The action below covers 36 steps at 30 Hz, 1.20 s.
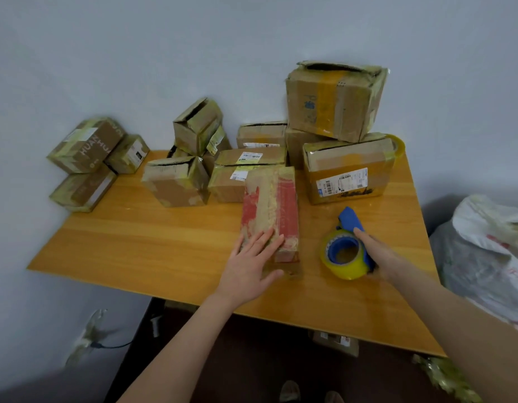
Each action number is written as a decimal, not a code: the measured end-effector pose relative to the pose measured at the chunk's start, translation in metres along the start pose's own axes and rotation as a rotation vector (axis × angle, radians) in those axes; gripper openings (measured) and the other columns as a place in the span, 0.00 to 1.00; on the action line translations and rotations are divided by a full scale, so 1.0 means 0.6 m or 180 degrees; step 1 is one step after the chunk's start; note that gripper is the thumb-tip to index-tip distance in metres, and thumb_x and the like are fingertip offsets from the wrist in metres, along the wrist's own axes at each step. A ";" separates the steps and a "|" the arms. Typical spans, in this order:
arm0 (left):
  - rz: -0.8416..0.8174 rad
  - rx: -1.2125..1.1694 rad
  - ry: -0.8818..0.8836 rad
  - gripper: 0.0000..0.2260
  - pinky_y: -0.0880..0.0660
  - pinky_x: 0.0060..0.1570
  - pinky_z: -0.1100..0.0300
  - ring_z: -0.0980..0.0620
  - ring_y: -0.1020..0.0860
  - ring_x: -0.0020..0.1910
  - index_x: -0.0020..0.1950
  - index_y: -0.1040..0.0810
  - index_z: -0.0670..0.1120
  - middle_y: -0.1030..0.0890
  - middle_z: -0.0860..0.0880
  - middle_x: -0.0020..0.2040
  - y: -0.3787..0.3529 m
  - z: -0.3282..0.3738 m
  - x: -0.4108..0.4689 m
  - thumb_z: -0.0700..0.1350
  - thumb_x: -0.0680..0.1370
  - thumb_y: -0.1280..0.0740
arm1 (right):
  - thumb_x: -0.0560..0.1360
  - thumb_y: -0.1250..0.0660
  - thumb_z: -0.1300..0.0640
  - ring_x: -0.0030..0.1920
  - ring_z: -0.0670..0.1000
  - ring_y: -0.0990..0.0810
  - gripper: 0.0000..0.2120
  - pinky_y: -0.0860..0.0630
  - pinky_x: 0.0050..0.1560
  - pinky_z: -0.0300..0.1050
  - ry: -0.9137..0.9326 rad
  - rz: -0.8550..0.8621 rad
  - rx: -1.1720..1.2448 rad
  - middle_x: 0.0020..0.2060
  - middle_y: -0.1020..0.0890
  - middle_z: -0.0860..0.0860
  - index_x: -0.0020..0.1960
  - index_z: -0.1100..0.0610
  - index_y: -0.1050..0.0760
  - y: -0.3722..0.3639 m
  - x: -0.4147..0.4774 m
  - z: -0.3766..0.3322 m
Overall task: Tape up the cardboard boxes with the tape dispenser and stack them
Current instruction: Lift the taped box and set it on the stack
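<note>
From my seat I take the red box as the marker; it lies flat on the counter, long side running away from me. My left hand rests on its near end, fingers straight and spread flat across the top, thumb out along the near face, gripping nothing.

Just right of the red box, and apart from it, the tape dispenser sits on the counter, its yellowish roll toward me and its blue head pointing away. My right hand holds it from the right side: the fingers curl round the blue handle, with one lying along the top of the frame.

Touching the far end of the red box are two flat boxes, one on the other, both with white labels. Beyond and right of the red box stands a labelled box, a spare roll of tape at its far right corner, and a big box sits on top of the pile behind it. Left of the red box is a torn-top box, with a tilted small box behind that. Well left of the red box, at the counter's corner, three taped boxes are piled. Far right of the red box, off the counter, lies a plastic bag.
</note>
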<state>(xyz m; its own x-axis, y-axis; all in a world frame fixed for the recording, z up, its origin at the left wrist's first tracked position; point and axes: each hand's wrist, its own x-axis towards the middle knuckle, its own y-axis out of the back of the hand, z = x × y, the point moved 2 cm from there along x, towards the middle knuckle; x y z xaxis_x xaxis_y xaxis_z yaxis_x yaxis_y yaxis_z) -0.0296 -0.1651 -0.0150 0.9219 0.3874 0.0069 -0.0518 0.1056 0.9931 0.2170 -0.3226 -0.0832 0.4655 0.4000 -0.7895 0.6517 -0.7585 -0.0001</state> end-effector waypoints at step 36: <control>0.0985 -0.3201 0.2138 0.09 0.20 0.42 0.60 0.61 0.19 0.35 0.54 0.24 0.46 0.17 0.52 0.36 0.008 -0.061 -0.030 0.44 0.75 0.29 | 0.76 0.30 0.50 0.34 0.46 0.20 0.31 0.24 0.35 0.36 0.2496 0.0247 -0.2428 0.30 0.21 0.46 0.76 0.50 0.37 -0.188 -0.159 -0.013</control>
<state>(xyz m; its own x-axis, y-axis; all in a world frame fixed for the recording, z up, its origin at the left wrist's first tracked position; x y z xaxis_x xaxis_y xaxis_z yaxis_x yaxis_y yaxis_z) -0.0606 -0.1382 -0.0144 0.4557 0.8804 -0.1314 -0.7747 0.4649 0.4285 0.1037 -0.2709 -0.0032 0.5968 0.7860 -0.1611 0.6775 -0.3860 0.6261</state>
